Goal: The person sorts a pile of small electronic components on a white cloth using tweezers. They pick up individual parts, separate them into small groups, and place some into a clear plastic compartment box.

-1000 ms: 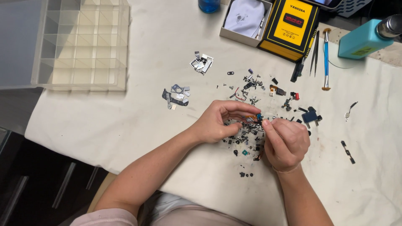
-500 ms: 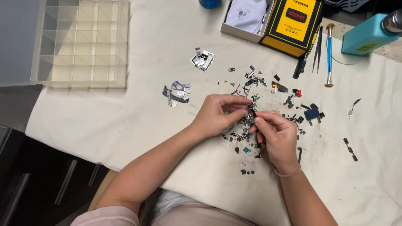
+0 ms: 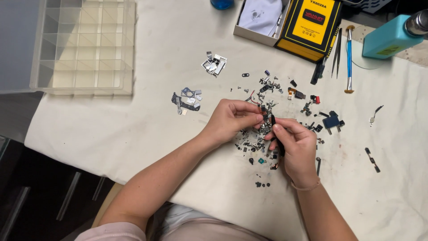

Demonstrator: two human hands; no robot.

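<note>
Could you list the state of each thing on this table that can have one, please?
Left hand: fingers pinched on a small dark part.
Right hand: fingers pinched on the same part.
Clear compartment box: lid open, compartments look empty.
Yellow and black case: closed.
White cardboard box: open, white item inside.
Teal bottle: upright, capped.
Black tweezers: lying flat, unused.

A small dark part (image 3: pixel 269 119) sits pinched upright between both hands' fingertips, above scattered tiny components (image 3: pixel 258 145).
</note>
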